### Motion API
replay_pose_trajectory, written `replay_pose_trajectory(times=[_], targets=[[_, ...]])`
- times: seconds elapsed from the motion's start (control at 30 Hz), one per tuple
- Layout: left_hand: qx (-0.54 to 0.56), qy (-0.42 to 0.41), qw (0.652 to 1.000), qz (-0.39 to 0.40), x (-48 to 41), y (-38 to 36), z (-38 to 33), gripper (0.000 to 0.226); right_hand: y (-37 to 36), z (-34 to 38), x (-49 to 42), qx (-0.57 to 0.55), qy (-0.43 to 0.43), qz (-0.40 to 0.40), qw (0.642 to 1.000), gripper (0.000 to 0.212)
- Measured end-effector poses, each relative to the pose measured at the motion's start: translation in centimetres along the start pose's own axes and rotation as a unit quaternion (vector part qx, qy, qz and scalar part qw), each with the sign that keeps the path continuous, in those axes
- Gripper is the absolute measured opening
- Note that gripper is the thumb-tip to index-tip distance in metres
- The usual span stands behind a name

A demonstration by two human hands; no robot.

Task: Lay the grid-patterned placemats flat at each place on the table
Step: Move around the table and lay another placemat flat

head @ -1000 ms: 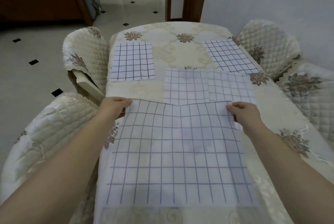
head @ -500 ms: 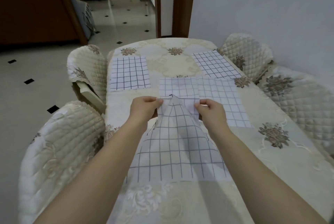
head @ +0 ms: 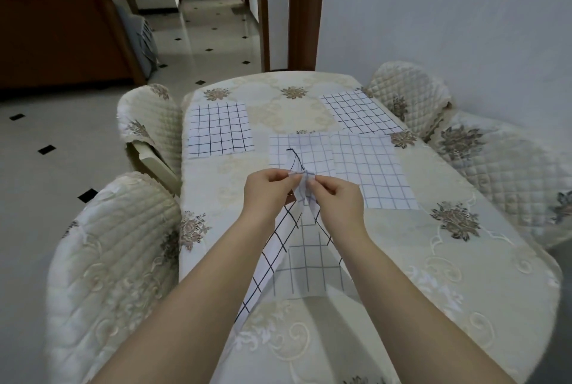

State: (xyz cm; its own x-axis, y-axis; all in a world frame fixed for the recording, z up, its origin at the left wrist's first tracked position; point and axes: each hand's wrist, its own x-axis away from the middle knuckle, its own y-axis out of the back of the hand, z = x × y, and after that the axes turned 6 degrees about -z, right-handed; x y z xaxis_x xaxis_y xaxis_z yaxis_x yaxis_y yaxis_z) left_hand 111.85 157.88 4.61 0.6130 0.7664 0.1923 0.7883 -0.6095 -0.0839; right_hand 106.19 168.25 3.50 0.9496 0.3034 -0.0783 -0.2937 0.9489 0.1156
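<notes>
A white grid-patterned placemat (head: 306,263) hangs folded lengthwise above the near part of the table (head: 433,259). My left hand (head: 267,190) and my right hand (head: 337,197) pinch its top corners, held together over the table's middle. A loose dark thread curls up from the pinched corners. Flat placemats lie at the far left (head: 219,128) and far right (head: 360,112). Two more overlapping placemats (head: 365,166) lie just beyond my hands.
Quilted cream chairs stand around the table: two on the left (head: 148,123) (head: 105,259), and two on the right (head: 408,95) (head: 510,173). A tiled floor and a doorway lie beyond the far end; a white wall runs on the right.
My hands have come together, bringing the placemat's two top corners into one pinch. The spread mat has folded into a narrow hanging drape and lifted higher.
</notes>
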Motion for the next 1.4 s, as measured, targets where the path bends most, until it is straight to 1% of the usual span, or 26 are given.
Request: replay_pose_trajectory(times=[0.07,0.17,0.23,0.27,0.37,0.43,0.5,0.57,0.7,0.73,0.77,0.8,0.93,1.0,1.07,1.13,1.27,1.33,1.4], targets=[[0.015,0.015,1.000,0.008,0.3,0.2,0.1,0.016,0.1,0.1,0.5,0.001,0.009,0.012,1.000,0.015],[0.056,0.062,0.996,0.022,0.9,0.4,-0.1,0.036,0.1,-0.1,1.2,-0.007,0.013,0.024,1.000,0.019],[0.076,0.075,0.994,0.033,1.4,0.5,-0.2,0.045,0.1,-0.3,1.6,0.002,0.021,0.022,1.000,0.023],[0.079,0.074,0.993,0.038,1.7,0.6,-0.2,0.048,0.1,-0.4,1.7,0.010,0.024,0.020,0.999,0.022],[0.074,0.069,0.994,0.052,2.3,0.8,-0.3,0.050,0.1,-0.4,1.9,0.046,0.047,0.009,0.998,0.010],[0.068,0.069,0.993,0.065,2.5,1.1,-0.4,0.051,0.0,-0.3,1.9,0.049,0.056,-0.012,0.997,0.004],[0.067,0.066,0.993,0.075,2.6,1.3,-0.6,0.050,0.1,-0.1,1.9,0.041,0.055,-0.035,0.997,0.009],[0.067,0.051,0.994,0.072,2.6,1.4,-0.7,0.044,0.3,0.3,1.8,0.016,0.048,-0.039,0.998,0.012],[0.056,-0.009,0.998,0.009,1.8,2.5,-1.0,0.014,1.8,1.6,1.4,-0.027,0.033,-0.009,0.999,0.016],[0.054,-0.021,0.998,-0.003,1.3,3.1,-1.0,0.011,2.5,1.8,1.1,-0.034,0.036,0.002,0.999,0.018],[0.047,-0.032,0.998,-0.011,0.8,3.6,-0.9,0.014,3.1,2.0,0.8,-0.038,0.038,0.014,0.998,0.018],[0.036,-0.040,0.998,-0.015,0.2,4.1,-0.8,0.022,3.8,2.2,0.5,-0.040,0.040,0.024,0.998,0.018],[0.001,-0.038,0.999,0.004,-1.6,5.4,-0.5,0.062,6.0,3.1,-0.6,-0.071,0.034,0.042,0.996,0.015],[-0.014,-0.031,0.999,0.021,-2.4,5.5,-0.3,0.071,6.9,3.5,-1.1,-0.103,0.025,0.053,0.993,0.016],[-0.028,-0.025,0.999,0.037,-3.2,5.2,-0.3,0.074,7.6,3.9,-1.5,-0.128,0.013,0.063,0.990,0.018],[-0.035,-0.020,0.998,0.053,-3.8,4.7,-0.6,0.074,8.3,4.4,-1.7,-0.145,0.011,0.065,0.987,0.008],[0.004,0.004,0.997,0.077,-5.1,3.7,-2.1,0.069,9.6,5.1,-2.3,-0.187,-0.003,0.063,0.980,0.016],[0.046,0.039,0.992,0.113,-6.1,3.7,-2.6,0.060,10.2,5.2,-2.7,-0.207,-0.016,0.056,0.977,0.019],[0.059,0.049,0.984,0.163,-6.6,3.8,-2.9,0.041,10.7,5.3,-3.1,-0.214,-0.023,0.051,0.975,0.016]])
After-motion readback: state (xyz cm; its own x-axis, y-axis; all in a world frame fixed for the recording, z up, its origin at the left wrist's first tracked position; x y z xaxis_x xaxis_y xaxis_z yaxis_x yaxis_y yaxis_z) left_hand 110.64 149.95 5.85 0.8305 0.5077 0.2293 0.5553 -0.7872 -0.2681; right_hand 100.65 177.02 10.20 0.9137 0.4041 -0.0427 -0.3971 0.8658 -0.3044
